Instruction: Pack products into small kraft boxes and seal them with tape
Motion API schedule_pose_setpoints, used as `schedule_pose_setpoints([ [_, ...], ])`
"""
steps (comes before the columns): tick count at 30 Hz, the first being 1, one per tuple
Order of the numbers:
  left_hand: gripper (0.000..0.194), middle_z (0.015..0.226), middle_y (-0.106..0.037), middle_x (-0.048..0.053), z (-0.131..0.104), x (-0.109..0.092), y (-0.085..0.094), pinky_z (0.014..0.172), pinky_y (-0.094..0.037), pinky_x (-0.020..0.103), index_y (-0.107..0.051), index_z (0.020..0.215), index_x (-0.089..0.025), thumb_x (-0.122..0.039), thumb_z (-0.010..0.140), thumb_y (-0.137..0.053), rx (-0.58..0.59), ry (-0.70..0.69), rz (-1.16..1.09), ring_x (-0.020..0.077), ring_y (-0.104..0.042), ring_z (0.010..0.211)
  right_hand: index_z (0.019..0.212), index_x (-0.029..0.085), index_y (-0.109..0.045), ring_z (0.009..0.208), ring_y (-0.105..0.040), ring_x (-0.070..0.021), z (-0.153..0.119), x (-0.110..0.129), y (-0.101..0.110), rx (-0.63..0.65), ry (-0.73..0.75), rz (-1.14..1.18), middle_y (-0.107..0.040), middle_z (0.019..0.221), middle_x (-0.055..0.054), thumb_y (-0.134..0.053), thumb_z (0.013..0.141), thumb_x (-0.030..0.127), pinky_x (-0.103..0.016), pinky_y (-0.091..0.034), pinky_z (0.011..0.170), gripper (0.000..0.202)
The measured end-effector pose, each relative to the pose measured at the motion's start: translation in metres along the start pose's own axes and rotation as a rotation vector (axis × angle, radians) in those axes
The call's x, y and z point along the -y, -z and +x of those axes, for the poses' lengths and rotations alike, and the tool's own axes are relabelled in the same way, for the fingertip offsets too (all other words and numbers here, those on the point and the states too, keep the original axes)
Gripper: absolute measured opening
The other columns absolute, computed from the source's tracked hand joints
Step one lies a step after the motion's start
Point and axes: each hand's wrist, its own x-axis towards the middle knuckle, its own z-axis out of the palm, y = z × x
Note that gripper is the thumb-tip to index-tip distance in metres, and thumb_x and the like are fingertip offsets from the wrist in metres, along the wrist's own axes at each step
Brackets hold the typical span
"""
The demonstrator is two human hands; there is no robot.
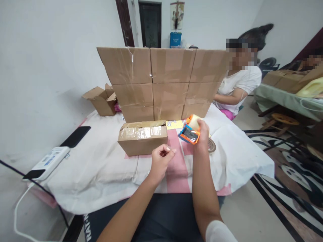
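My right hand is closed around an orange and blue tape dispenser, raised over the tablecloth; a pale roll of tape shows at its top. Near the middle, my left hand is in a pinch, thumb against fingers, and whatever lies between them is too small to make out. Just behind that hand a cardboard box rests on the table, with shiny clear tape over its top edge. A ring of brown tape lies beyond my right wrist, partly hidden by it.
A wall of stacked taped boxes stands across the back. To its left is an opened carton. A power strip and a black phone lie at left. Behind the stack's right side sits another person.
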Motion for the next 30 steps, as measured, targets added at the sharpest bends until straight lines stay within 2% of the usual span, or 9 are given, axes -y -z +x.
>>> schedule_pose_setpoints([
  [5, 0.028, 0.065, -0.056, -0.002, 0.007, -0.003, 0.008, 0.064, -0.041, 0.024, -0.063, 0.065, -0.018, -0.037, 0.079, -0.076, 0.044, -0.038, -0.011, 0.0103, -0.047, 0.063, 0.095, 0.019, -0.066, 0.075, -0.07, -0.0194, 0.017, -0.021, 0.027, 0.023, -0.045, 0.005, -0.074, 0.086, -0.006, -0.066, 0.077, 0.051, -0.034, -0.057, 0.073, 0.037],
  [11, 0.024, 0.078, -0.068, 0.003, 0.012, -0.008, 0.017, 0.067, -0.045, 0.026, -0.074, 0.079, -0.019, -0.042, 0.085, -0.071, 0.032, -0.084, 0.022, 0.0136, -0.056, 0.07, 0.074, 0.015, -0.067, 0.064, -0.064, -0.0172, 0.025, -0.063, 0.017, 0.13, -0.275, -0.191, -0.07, 0.068, -0.003, -0.071, 0.061, 0.036, -0.03, -0.051, 0.066, 0.025],
  [14, 0.026, 0.078, -0.069, 0.004, 0.013, -0.012, 0.023, 0.068, -0.046, 0.026, -0.074, 0.079, -0.019, -0.043, 0.086, -0.069, 0.024, -0.1, 0.065, 0.015, -0.058, 0.071, 0.07, 0.017, -0.066, 0.062, -0.063, -0.0186, 0.026, -0.065, 0.014, 0.103, -0.314, -0.238, -0.067, 0.064, -0.003, -0.069, 0.061, 0.033, -0.03, -0.049, 0.06, 0.019],
  [17, 0.026, 0.077, -0.069, 0.003, 0.015, -0.017, 0.03, 0.069, -0.046, 0.026, -0.074, 0.078, -0.019, -0.043, 0.086, -0.069, 0.012, -0.104, 0.085, 0.0151, -0.059, 0.071, 0.083, 0.019, -0.069, 0.079, -0.067, -0.0219, 0.016, -0.041, 0.015, 0.004, -0.274, -0.268, -0.073, 0.081, -0.006, -0.069, 0.066, 0.035, -0.032, -0.052, 0.066, 0.024],
  [19, 0.025, 0.077, -0.07, 0.003, 0.017, -0.022, 0.035, 0.069, -0.047, 0.026, -0.075, 0.078, -0.019, -0.043, 0.085, -0.071, -0.01, -0.108, 0.084, 0.0156, -0.06, 0.071, 0.096, 0.021, -0.07, 0.096, -0.067, -0.0235, -0.001, -0.011, 0.011, 0.026, -0.17, -0.255, -0.074, 0.101, -0.008, -0.07, 0.071, 0.039, -0.035, -0.054, 0.076, 0.031],
  [22, 0.024, 0.077, -0.071, 0.003, 0.017, -0.028, 0.039, 0.07, -0.048, 0.026, -0.075, 0.077, -0.019, -0.042, 0.084, -0.072, -0.005, -0.141, 0.098, 0.0168, -0.062, 0.073, 0.103, 0.023, -0.074, 0.112, -0.064, -0.0231, -0.039, 0.038, -0.005, 0.39, -0.03, -0.238, -0.073, 0.114, -0.008, -0.066, 0.082, 0.043, -0.037, -0.051, 0.093, 0.029],
  [23, 0.024, 0.075, -0.071, 0.003, 0.016, -0.031, 0.04, 0.07, -0.048, 0.026, -0.074, 0.075, -0.02, -0.041, 0.084, -0.072, 0.015, -0.16, 0.111, 0.0168, -0.062, 0.074, 0.101, 0.023, -0.075, 0.111, -0.065, -0.0228, -0.053, 0.05, -0.013, 0.517, -0.026, -0.256, -0.074, 0.112, -0.007, -0.065, 0.085, 0.043, -0.037, -0.05, 0.094, 0.027],
  [25, 0.023, 0.074, -0.07, 0.002, 0.015, -0.034, 0.042, 0.071, -0.048, 0.025, -0.074, 0.074, -0.02, -0.04, 0.085, -0.071, 0.055, -0.197, 0.134, 0.0165, -0.062, 0.074, 0.093, 0.022, -0.075, 0.097, -0.067, -0.0211, -0.076, 0.064, -0.029, 0.613, -0.017, -0.31, -0.075, 0.098, -0.006, -0.067, 0.085, 0.04, -0.035, -0.051, 0.087, 0.022],
  [30, 0.023, 0.078, -0.071, 0.002, 0.011, -0.029, 0.047, 0.074, -0.049, 0.025, -0.074, 0.077, -0.019, -0.04, 0.085, -0.071, 0.025, -0.169, 0.056, 0.0169, -0.063, 0.077, 0.076, 0.02, -0.062, 0.071, -0.061, -0.016, -0.104, 0.06, -0.051, 0.499, 0.042, -0.297, -0.064, 0.073, 0.0, -0.067, 0.085, 0.034, -0.028, -0.047, 0.067, 0.017],
])
